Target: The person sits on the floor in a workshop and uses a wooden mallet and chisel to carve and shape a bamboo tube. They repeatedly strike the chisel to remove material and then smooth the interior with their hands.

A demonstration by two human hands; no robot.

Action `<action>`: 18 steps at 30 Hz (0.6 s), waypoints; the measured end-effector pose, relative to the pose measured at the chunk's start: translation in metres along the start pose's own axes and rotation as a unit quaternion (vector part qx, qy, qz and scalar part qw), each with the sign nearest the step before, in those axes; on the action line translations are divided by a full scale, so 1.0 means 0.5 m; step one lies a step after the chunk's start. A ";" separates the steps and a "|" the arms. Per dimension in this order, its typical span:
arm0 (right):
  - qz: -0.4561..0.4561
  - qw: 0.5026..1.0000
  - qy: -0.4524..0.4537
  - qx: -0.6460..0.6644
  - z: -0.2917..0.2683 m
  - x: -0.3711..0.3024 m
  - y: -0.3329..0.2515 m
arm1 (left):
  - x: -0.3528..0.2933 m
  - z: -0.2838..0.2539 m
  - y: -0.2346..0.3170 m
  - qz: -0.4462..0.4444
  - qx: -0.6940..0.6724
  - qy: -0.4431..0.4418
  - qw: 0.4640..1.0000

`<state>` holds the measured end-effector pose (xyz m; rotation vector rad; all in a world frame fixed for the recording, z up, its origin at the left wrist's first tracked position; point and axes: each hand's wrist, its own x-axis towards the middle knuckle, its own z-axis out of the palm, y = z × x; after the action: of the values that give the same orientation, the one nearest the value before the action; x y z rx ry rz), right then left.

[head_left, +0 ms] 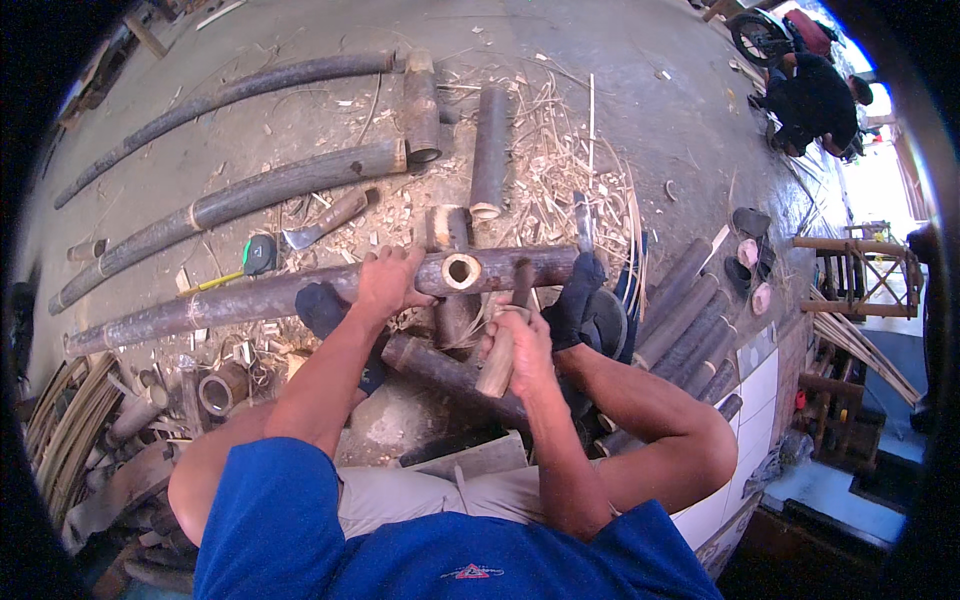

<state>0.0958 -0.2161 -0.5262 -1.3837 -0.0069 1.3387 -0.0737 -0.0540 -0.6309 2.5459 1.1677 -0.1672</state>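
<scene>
1. The pole (pixel 262 295) lies at the centre, running from 9 to 3 o'clock over a cross tube (pixel 447 229), its pale-rimmed hole (pixel 461 272) facing up
2. The left hand (pixel 392 284) grasps the pole, just beside the hole on the 9 o'clock side
3. The right hand (pixel 525 345) clenches the wooden handle of a tool (pixel 497 370), at 5 o'clock from the hole
4. From the hole, a short tube (pixel 489 155) lies at 12 o'clock, shavings (pixel 553 150) at 1
5. A knife (pixel 345 210) lies at 10, a tape measure (pixel 260 255) at 9
6. Stacked tubes (pixel 690 330) lie at 3
7. Farther, at 2 o'clock, a person (pixel 812 105) crouches near a motorbike (pixel 795 30)
</scene>
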 end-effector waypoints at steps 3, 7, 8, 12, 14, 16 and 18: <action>0.038 0.999 0.005 -0.033 0.023 0.023 0.050 | -0.003 0.000 0.009 0.001 0.001 -0.004 1.000; 0.079 0.996 0.018 -0.023 0.048 0.032 0.116 | 0.017 -0.013 0.015 0.025 -0.046 -0.029 0.998; 0.082 0.996 0.019 -0.007 0.057 0.033 0.128 | 0.024 -0.017 0.017 0.040 -0.062 -0.049 0.996; 0.086 0.993 0.057 0.056 0.083 0.040 0.144 | 0.046 -0.024 0.044 0.063 -0.127 -0.029 0.990; 0.077 0.993 0.056 0.072 0.089 0.051 0.134 | 0.052 -0.026 0.062 0.016 -0.117 -0.048 0.992; 0.105 0.992 0.053 0.051 0.082 0.064 0.120 | 0.053 -0.027 0.077 -0.021 -0.115 -0.017 0.993; 0.100 0.994 0.032 -0.031 0.058 0.076 0.106 | 0.053 -0.026 0.090 -0.050 -0.110 0.019 0.993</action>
<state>0.0551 -0.1899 -0.5785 -1.5106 0.1370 1.4699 -0.0230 -0.0580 -0.6138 2.3110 1.2546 -0.0125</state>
